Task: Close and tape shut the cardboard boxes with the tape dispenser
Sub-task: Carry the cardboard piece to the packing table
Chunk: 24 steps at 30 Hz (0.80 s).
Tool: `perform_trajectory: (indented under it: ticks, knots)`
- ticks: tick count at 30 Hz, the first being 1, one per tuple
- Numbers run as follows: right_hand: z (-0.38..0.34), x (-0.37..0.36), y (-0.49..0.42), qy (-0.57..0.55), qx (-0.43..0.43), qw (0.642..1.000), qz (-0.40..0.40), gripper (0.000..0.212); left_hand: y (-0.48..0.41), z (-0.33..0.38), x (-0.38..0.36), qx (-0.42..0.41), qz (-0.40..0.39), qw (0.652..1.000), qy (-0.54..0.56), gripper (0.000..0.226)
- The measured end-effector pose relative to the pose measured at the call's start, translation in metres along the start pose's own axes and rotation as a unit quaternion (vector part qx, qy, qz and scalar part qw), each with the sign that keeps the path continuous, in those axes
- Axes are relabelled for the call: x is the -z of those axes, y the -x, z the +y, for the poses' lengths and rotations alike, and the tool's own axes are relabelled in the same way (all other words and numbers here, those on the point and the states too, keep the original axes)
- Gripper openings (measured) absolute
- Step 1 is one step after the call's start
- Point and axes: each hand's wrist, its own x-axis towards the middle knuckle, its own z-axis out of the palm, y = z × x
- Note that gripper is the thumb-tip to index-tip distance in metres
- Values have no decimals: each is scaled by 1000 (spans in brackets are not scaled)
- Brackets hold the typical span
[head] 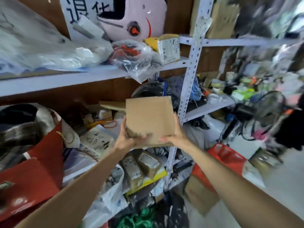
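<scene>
A plain brown cardboard box (149, 117) is held up in front of a cluttered metal shelf, its broad face towards me and a flap edge showing at its top left. My left hand (127, 137) grips its lower left corner, thumb on the front face. My right hand (174, 134) holds the lower right edge, fingers curled under the bottom. No tape dispenser is in view.
A grey metal shelf rack (189, 76) is packed with plastic bags, parcels (141, 165) and a pink helmet (139, 15). Red bags (32, 175) lie at the lower left. A red basket (227, 155) and a cardboard box (200, 193) sit on the floor at right.
</scene>
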Motion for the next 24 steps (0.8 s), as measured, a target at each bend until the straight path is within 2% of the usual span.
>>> perform_trajectory:
  ticks: [4,7,10,14,17,20,24]
  knots:
    - [6,34,51,8,34,996,86,118,7,4,-42,-57,-76,995,-11,110]
    - [13,70,99,17,11,987,158,119,13,10,-95,-69,-141,988,3,107]
    - [26,113,156,52,-21,968,246,108,27,21,-161,-88,-225,970,-1,106]
    - [45,164,245,89,-74,925,362,127,59,27,-263,-98,-330,938,37,111]
    - [60,194,318,81,-117,888,436,131,98,23,-338,-123,-396,909,30,115]
    - [72,221,390,69,-150,858,487,127,141,20,-406,-96,-480,871,40,123]
    - [75,247,478,131,-211,799,547,127,198,22,-485,-95,-569,816,37,123]
